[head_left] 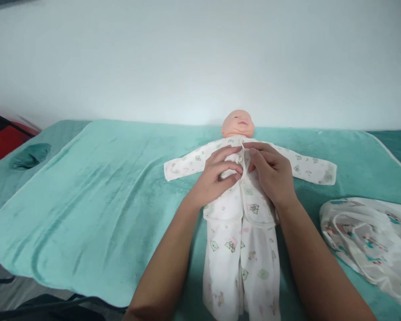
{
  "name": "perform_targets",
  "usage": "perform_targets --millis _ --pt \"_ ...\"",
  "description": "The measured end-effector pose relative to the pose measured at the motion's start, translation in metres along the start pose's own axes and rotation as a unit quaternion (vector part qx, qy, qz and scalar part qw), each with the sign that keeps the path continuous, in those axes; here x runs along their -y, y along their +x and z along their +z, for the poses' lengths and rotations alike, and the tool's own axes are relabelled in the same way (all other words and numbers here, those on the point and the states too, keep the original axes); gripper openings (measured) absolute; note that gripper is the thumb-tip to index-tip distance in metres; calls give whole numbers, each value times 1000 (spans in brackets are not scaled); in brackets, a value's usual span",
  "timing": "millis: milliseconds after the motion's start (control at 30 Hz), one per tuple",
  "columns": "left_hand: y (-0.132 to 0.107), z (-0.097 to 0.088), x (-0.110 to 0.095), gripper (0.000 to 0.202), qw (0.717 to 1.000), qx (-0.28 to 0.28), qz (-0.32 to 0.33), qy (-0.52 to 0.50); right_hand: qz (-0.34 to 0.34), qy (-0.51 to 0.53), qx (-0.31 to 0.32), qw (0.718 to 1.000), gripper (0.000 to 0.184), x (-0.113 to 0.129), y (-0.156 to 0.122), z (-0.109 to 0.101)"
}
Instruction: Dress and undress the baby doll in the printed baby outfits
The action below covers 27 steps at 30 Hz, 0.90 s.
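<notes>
A baby doll [238, 123] lies on its back on a teal blanket [96, 196], head toward the wall, arms spread. It wears a white printed top [250, 200] and matching white trousers [240, 267]. My left hand [217, 176] rests on the doll's chest, fingers curled and pinching the left edge of the top's front opening. My right hand [270, 171] pinches the opposite edge at the buttons, fingertips meeting the left hand's at the chest.
A crumpled white printed cloth [367, 240] lies on the blanket at the right. A red and black object [2, 136] stands at the far left. The blanket's near edge hangs over the table at the lower left. A plain white wall is behind.
</notes>
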State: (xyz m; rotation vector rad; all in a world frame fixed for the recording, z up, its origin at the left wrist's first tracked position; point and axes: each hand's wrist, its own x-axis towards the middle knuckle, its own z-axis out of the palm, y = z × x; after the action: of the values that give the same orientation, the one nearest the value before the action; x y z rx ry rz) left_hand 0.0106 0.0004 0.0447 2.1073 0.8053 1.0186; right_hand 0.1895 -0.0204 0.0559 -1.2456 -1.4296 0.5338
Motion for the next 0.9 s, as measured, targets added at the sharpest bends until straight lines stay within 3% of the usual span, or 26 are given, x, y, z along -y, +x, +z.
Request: perform_targets --millis 167,300,400,667,900 --pt "-3 -5 -2 12 999 44 10 15 -44 -56 23 997 42 4 -13 -1" --pt "-7 -3 -1 15 999 48 6 15 -83 -85 -4 993 39 4 -27 0" --pt "-8 -3 -1 15 998 55 3 23 -76 -74 -31 994 36 2 -37 -1" --pt "-6 -6 -3 11 998 58 -18 -1 -66 -39 -32 997 31 -3 -43 -6" --pt "-7 -6 -5 8 998 50 -38 -16 -110 -21 3 994 25 -4 -41 -8"
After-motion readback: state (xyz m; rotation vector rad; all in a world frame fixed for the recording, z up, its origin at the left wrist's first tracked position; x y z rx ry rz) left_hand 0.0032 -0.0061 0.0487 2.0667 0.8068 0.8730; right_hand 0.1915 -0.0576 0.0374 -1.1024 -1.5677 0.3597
